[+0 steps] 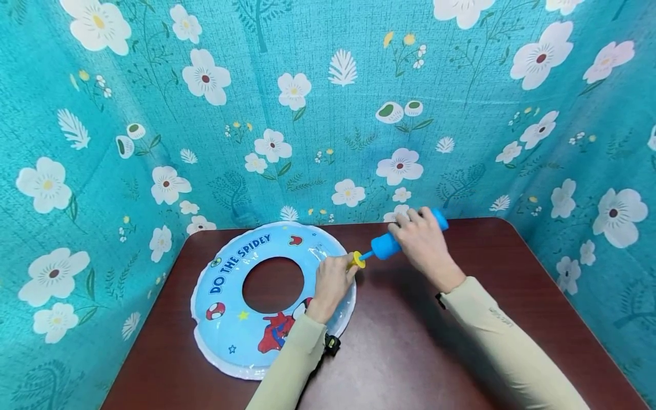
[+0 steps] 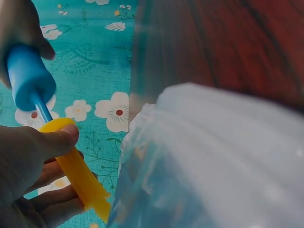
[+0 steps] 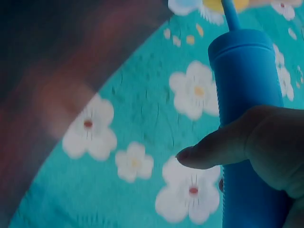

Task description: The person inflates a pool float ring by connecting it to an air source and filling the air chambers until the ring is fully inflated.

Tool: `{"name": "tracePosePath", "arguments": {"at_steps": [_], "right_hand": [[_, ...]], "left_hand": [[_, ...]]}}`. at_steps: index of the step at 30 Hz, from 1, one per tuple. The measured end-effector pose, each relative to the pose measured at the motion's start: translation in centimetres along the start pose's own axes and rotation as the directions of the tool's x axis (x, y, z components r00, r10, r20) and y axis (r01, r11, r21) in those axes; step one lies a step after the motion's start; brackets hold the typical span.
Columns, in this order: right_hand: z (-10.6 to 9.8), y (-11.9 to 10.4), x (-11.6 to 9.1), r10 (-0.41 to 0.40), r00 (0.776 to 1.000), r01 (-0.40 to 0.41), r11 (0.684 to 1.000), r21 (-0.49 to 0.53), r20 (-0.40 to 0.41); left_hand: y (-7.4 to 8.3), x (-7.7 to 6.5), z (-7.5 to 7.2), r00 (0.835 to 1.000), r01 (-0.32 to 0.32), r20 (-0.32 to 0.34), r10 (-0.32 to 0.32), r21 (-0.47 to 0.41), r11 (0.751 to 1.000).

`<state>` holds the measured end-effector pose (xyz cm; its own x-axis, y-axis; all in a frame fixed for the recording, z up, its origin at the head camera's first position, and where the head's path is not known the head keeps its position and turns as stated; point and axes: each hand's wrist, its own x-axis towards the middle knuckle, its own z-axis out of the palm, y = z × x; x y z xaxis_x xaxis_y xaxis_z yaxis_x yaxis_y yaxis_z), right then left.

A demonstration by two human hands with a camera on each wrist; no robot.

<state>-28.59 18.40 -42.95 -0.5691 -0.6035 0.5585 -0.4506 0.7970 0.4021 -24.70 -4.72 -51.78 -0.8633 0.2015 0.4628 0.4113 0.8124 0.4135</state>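
A light blue swim ring (image 1: 220, 336) printed with "DO THE SPIDEY" and cartoon figures lies on the table, puffed up with a wrinkled pale edge. My right hand (image 1: 422, 242) grips the blue barrel of a hand pump (image 1: 385, 246), to the right of the ring and tilted. A thin blue rod joins that barrel to the pump's yellow end (image 2: 80, 175). Over the ring's right side, my left hand (image 1: 330, 282) pinches the yellow end between thumb and fingers. In the left wrist view the yellow tip meets the ring's edge (image 2: 204, 137), its very end hidden there.
The dark red-brown table (image 1: 389, 353) has rounded far corners. Behind it and along both sides hangs a turquoise curtain (image 1: 318, 131) with white flowers. A small black device (image 1: 332, 344) sits at the left wrist.
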Motion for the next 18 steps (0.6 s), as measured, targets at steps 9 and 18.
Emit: {"name": "tracePosePath", "arguments": {"at_steps": [9, 18], "right_hand": [[1.6, -3.0, 0.3, -0.051, 0.997, 0.049, 0.998, 0.036, 0.052], [-0.4, 1.3, -0.4, -0.014, 0.998, 0.01, 0.998, 0.065, 0.059]], "left_hand": [[0.1, 0.2, -0.2, 1.0, -0.006, 0.009, 0.006, -0.039, 0.999], [-0.1, 0.1, 0.0, 1.0, 0.016, 0.019, -0.015, -0.038, 0.999]]}}
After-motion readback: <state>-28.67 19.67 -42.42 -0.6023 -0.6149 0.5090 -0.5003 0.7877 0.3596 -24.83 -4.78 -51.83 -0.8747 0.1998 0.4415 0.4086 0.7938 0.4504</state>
